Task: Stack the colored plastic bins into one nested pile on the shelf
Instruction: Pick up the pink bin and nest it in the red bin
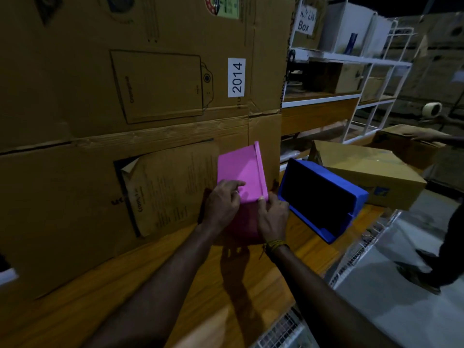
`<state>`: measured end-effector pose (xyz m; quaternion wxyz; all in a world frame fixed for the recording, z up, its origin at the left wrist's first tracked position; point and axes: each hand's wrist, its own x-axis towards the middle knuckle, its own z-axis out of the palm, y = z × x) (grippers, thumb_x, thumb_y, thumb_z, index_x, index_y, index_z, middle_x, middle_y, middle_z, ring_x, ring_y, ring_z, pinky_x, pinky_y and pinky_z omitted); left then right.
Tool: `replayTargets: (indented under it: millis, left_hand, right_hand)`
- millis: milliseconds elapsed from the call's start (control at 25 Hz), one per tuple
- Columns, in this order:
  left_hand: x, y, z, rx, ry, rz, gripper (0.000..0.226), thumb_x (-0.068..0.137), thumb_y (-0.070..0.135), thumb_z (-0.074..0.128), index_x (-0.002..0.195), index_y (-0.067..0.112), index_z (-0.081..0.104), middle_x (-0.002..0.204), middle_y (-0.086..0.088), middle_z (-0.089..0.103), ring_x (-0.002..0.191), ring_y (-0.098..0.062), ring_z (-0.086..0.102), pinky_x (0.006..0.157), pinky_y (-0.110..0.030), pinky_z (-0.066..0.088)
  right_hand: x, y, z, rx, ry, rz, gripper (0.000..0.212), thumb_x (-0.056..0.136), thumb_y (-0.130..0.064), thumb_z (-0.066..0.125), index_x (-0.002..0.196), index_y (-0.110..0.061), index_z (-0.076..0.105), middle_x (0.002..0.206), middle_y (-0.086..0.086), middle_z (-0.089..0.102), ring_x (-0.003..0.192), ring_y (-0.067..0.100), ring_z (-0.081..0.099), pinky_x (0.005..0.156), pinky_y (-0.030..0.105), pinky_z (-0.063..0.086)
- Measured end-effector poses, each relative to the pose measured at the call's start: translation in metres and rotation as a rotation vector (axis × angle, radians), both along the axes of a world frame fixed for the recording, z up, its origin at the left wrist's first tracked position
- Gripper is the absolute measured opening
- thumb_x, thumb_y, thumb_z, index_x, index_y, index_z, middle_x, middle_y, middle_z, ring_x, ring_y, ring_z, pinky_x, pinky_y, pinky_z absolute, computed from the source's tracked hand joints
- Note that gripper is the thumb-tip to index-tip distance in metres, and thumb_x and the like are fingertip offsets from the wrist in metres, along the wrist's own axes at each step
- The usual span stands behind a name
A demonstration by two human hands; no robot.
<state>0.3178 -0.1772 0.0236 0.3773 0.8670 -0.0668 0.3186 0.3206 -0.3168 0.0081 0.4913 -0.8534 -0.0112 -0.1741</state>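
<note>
Pink plastic catches the light: the pink bin (239, 172) is tipped on its side above the wooden shelf (251, 285), its flat wall facing the camera and its rim toward the right. The left hand (222, 203) lies against that wall with fingers spread along it, thumb side hidden, while the right hand (272, 217) grasps the bin's rim edge with the thumb pressed on the lip. Just right of the pink bin, the blue bin (324, 199) rests tilted on the shelf, its dark opening facing the camera. Behind the pink bin stand large cardboard boxes (125, 96), one bearing a white label (236, 77) reading 2014. Beyond the blue bin lies a flatter carton (371, 172).
</note>
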Motion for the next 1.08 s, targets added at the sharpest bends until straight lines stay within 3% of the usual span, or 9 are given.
replayTargets:
  millis: [160,240,440,480,560,640,800,920,1080]
  left_hand:
    - [-0.068,-0.005,-0.009,0.047,0.051,0.067,0.029,0.089,0.013,0.055,0.114,0.019,0.068,0.108,-0.004,0.062,0.099,-0.018,0.059,0.084,-0.032,0.050]
    - [-0.100,-0.004,-0.012,0.042,0.052,0.140,0.031,0.089,0.020,0.056,0.120,0.021,0.065,0.111,-0.005,0.059,0.102,-0.021,0.058,0.086,-0.037,0.051]
    - [-0.180,0.004,-0.021,-0.002,0.126,0.256,0.055,0.091,0.040,0.057,0.143,0.032,0.038,0.136,-0.008,0.043,0.120,-0.023,0.046,0.092,-0.038,0.048]
    - [-0.194,0.009,-0.021,-0.008,0.130,0.278,0.060,0.091,0.043,0.058,0.145,0.035,0.033,0.140,-0.009,0.038,0.124,-0.024,0.044,0.092,-0.038,0.048]
    - [-0.219,0.022,-0.021,-0.011,0.154,0.326,0.067,0.088,0.046,0.060,0.146,0.038,0.028,0.146,-0.011,0.031,0.130,-0.027,0.040,0.095,-0.040,0.048]
    - [-0.240,0.036,-0.023,-0.041,0.202,0.325,0.067,0.087,0.048,0.062,0.145,0.038,0.031,0.151,-0.010,0.026,0.134,-0.030,0.036,0.097,-0.045,0.048]
    - [-0.276,0.056,-0.025,-0.119,0.235,0.249,0.053,0.087,0.044,0.065,0.136,0.032,0.047,0.138,-0.010,0.044,0.120,-0.026,0.051,0.080,-0.030,0.044]
    - [-0.305,0.075,-0.029,-0.151,0.175,0.307,0.049,0.090,0.040,0.063,0.135,0.029,0.047,0.128,-0.006,0.053,0.110,-0.017,0.054,0.074,-0.023,0.044]
    - [-0.345,0.103,-0.020,-0.265,-0.026,0.388,0.045,0.093,0.031,0.060,0.135,0.030,0.045,0.123,0.000,0.061,0.105,-0.014,0.061,0.079,-0.031,0.056]
  right_hand:
    - [-0.071,-0.014,-0.003,0.108,0.003,0.082,0.040,0.088,-0.042,0.039,0.098,-0.008,0.056,0.108,0.019,0.048,0.099,0.030,0.049,0.087,0.037,0.038]
    - [-0.105,-0.021,-0.002,0.128,-0.053,0.099,0.036,0.084,-0.046,0.036,0.088,-0.014,0.054,0.103,0.018,0.048,0.091,0.024,0.047,0.086,0.038,0.040]
    - [-0.178,-0.034,-0.010,0.120,-0.119,0.199,0.042,0.077,-0.050,0.038,0.084,-0.011,0.050,0.105,0.009,0.040,0.088,0.020,0.044,0.075,0.019,0.037]
    - [-0.187,-0.035,-0.015,0.101,-0.134,0.209,0.040,0.079,-0.047,0.040,0.086,-0.009,0.052,0.106,0.008,0.040,0.089,0.021,0.045,0.078,0.020,0.040]
    - [-0.200,-0.034,-0.023,0.075,-0.138,0.236,0.036,0.082,-0.041,0.045,0.089,-0.008,0.055,0.109,0.007,0.038,0.094,0.024,0.049,0.086,0.035,0.050]
    - [-0.213,-0.031,-0.029,0.074,-0.134,0.280,0.037,0.083,-0.041,0.047,0.093,-0.007,0.057,0.112,0.006,0.038,0.098,0.024,0.051,0.088,0.040,0.053]
    - [-0.239,-0.018,-0.029,0.127,-0.152,0.340,0.041,0.082,-0.043,0.047,0.100,-0.007,0.055,0.116,0.006,0.039,0.099,0.012,0.047,0.086,0.032,0.051]
    - [-0.253,0.001,-0.029,0.182,-0.158,0.293,0.030,0.089,-0.038,0.049,0.111,-0.017,0.053,0.121,0.002,0.041,0.103,0.012,0.049,0.085,0.031,0.051]
    - [-0.271,0.041,-0.023,0.354,-0.133,0.220,0.036,0.094,-0.040,0.053,0.127,-0.025,0.049,0.127,0.003,0.051,0.108,0.016,0.056,0.084,0.028,0.051]
